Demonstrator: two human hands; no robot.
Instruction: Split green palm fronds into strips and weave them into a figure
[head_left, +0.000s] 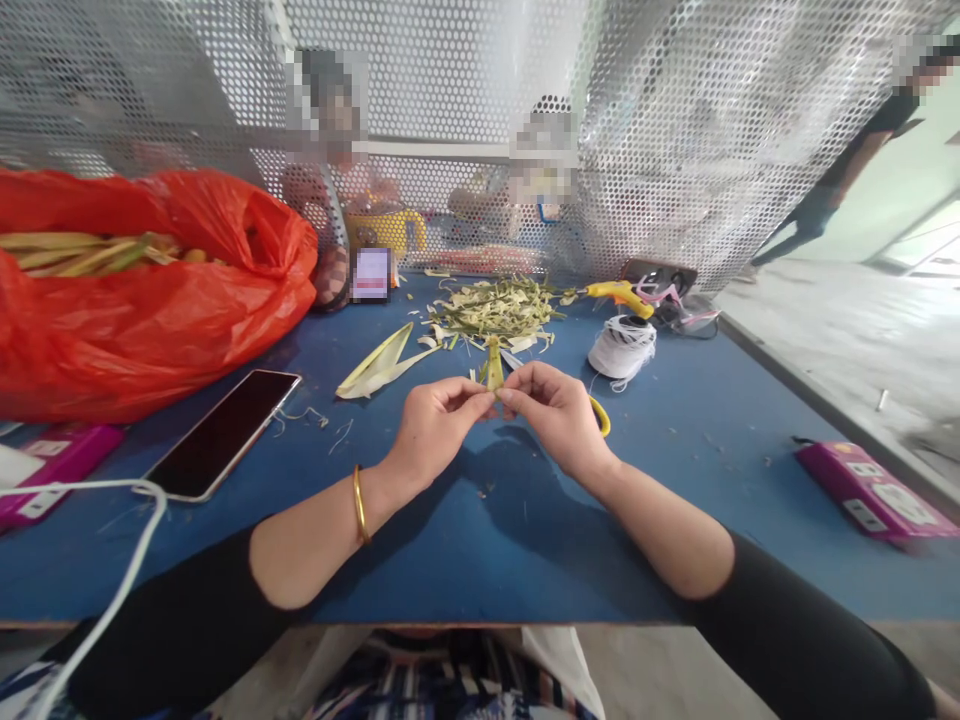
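My left hand (433, 428) and my right hand (553, 410) meet over the blue table (487, 530), fingertips pinched together on a small folded yellow-green leaf piece (494, 366) that sticks up between them. A gold bangle sits on my left wrist. Just beyond my hands lies a pile of leaf trimmings (495, 308) and a long pale leaf strip (379, 368). A yellow scissors handle (601, 416) shows under my right hand.
A red plastic bag (150, 290) with leaf stalks fills the left. A phone (221, 432) and white cable lie front left. A white thread spool (622, 345), a yellow glue gun (619, 294) and pink power strips (874, 492) are on the table. People sit behind a perforated screen.
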